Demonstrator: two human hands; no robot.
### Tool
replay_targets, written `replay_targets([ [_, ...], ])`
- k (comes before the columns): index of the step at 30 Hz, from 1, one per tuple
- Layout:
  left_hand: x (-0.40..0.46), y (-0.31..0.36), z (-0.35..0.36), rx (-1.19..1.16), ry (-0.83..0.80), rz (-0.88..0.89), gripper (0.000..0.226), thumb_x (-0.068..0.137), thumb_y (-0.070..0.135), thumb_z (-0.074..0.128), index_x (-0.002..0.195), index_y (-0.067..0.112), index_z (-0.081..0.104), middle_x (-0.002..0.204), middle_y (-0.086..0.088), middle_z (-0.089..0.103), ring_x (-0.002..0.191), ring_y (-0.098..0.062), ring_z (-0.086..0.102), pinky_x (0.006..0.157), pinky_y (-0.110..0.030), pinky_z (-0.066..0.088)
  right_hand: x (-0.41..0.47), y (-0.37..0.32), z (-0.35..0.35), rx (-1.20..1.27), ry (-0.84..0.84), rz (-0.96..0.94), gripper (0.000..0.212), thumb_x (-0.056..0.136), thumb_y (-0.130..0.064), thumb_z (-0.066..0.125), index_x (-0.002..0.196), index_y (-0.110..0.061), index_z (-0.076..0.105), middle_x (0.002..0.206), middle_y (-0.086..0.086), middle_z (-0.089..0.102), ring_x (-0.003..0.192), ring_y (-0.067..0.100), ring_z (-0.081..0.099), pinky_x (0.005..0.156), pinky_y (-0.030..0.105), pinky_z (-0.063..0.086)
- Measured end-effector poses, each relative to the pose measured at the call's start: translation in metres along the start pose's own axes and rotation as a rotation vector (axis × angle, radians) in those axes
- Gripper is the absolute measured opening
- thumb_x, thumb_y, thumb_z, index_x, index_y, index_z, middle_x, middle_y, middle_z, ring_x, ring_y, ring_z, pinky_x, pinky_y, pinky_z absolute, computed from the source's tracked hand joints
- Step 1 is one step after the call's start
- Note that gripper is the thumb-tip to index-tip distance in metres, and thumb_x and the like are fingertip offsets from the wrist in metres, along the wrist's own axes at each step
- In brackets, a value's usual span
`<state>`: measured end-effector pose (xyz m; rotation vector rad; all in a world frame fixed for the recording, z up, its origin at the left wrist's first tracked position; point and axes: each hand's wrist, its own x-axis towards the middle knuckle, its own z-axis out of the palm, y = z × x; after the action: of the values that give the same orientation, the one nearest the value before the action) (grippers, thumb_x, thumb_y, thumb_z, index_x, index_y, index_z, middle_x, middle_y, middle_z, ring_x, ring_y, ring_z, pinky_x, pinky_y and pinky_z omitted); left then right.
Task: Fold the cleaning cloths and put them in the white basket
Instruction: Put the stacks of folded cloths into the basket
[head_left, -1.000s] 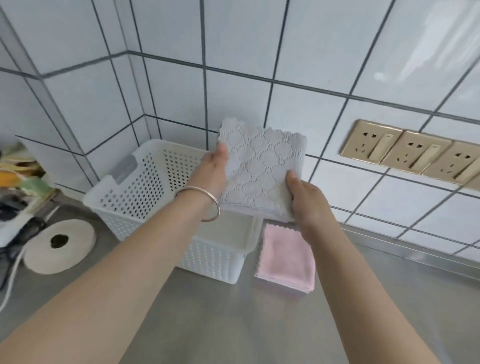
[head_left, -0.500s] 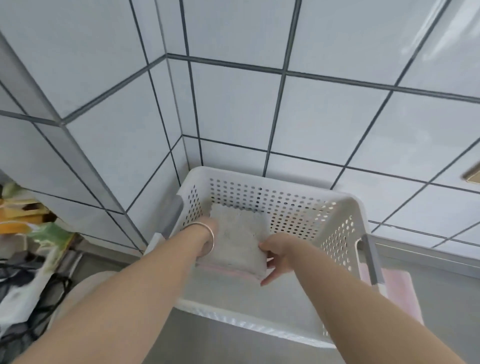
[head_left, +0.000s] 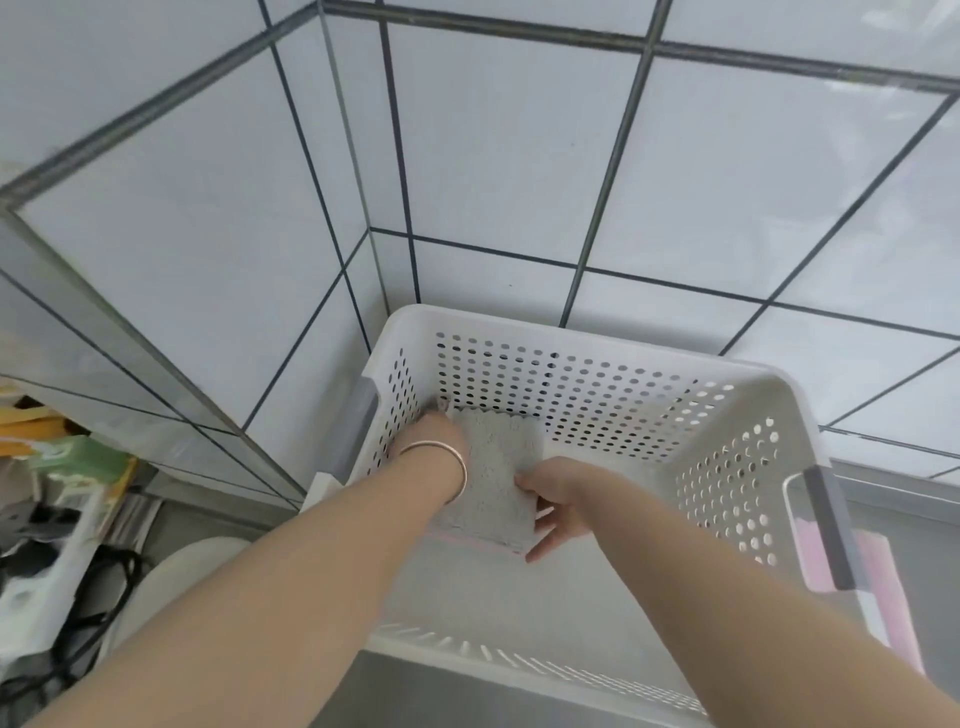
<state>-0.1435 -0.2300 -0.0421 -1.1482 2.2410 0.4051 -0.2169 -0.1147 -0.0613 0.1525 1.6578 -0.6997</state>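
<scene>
Left hand (head_left: 439, 431) fingers hidden behind wrist; pink cloth (head_left: 883, 587) mostly behind basket (head_left: 613, 358).

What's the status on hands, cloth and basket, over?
Both hands in the basket. Left hand and right hand flank the grey cloth, grip unclear. Pink cloth waits outside. Nothing in the way.

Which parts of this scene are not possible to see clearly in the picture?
- Left hand, head view: the fingers are hidden behind the wrist and the grey cloth.
- What lies under the grey cloth: only a thin pink edge shows.
- Pink cloth outside the white basket: mostly hidden by the basket wall.
- Clutter at left: cut off, blurred.
</scene>
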Motion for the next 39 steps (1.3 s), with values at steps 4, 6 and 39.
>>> replay_targets([
  [4, -0.012, 0.011, -0.004, 0.190, 0.155, 0.140, 0.047, 0.095, 0.010, 0.030, 0.139, -0.005, 0.021, 0.146, -0.021, 0.028, 0.134, -0.033, 0.032, 0.105, -0.040, 0.035, -0.006, -0.005, 0.014, -0.086, 0.070, -0.026, 0.036, 0.099, -0.021, 0.036, 0.128, 0.001, 0.040, 0.124, 0.022, 0.048, 0.112, 0.041, 0.051, 0.082, 0.054, 0.052],
  [6, -0.024, 0.013, 0.001, 0.385, 0.037, 0.198, 0.051, 0.094, 0.020, 0.042, 0.137, -0.004, 0.029, 0.145, -0.019, 0.033, 0.133, -0.033, 0.034, 0.104, -0.040, 0.036, -0.009, -0.006, 0.017, -0.075, 0.059, -0.061, 0.038, 0.099, -0.019, 0.038, 0.130, 0.002, 0.040, 0.120, 0.022, 0.050, 0.112, 0.040, 0.052, 0.086, 0.053, 0.051],
  [39, -0.282, 0.208, 0.038, -0.848, 0.553, 1.097, 0.038, 0.087, 0.006, 0.046, 0.124, 0.017, 0.050, 0.129, 0.001, 0.051, 0.118, -0.008, 0.046, 0.098, -0.014, 0.031, -0.173, 0.147, -0.201, -0.136, 1.011, -0.794, 0.019, 0.090, -0.013, 0.049, 0.105, -0.014, 0.060, 0.086, 0.001, 0.065, 0.083, 0.021, 0.062, 0.066, 0.024, 0.040],
])
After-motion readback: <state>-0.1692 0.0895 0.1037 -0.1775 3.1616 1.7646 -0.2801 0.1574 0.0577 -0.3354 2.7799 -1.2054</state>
